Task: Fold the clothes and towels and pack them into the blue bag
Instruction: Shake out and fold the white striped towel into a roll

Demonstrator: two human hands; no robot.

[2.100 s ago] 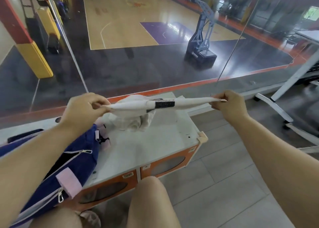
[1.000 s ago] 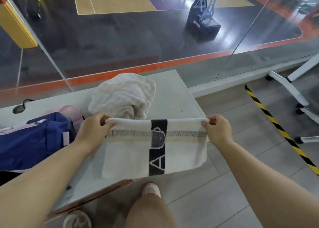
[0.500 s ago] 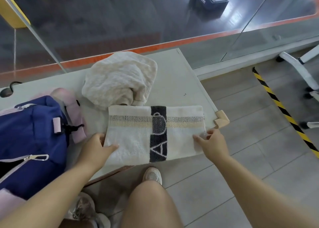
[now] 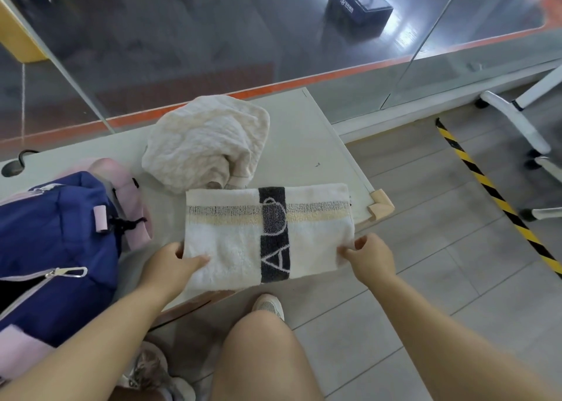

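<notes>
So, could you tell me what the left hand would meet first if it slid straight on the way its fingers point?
Probably the black band across the folded towel, since the left hand points right along it.

A single head-worn wide-angle camera looks steeply down and forward, close over the pale grey tabletop (image 4: 307,145), the person's knees at the frame's bottom.

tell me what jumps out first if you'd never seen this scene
The white towel with its black band lies folded flat at the table's near edge, the left hand and right hand pinching its near corners. Behind it sits a crumpled cream cloth; the blue bag fills the left side.
</notes>
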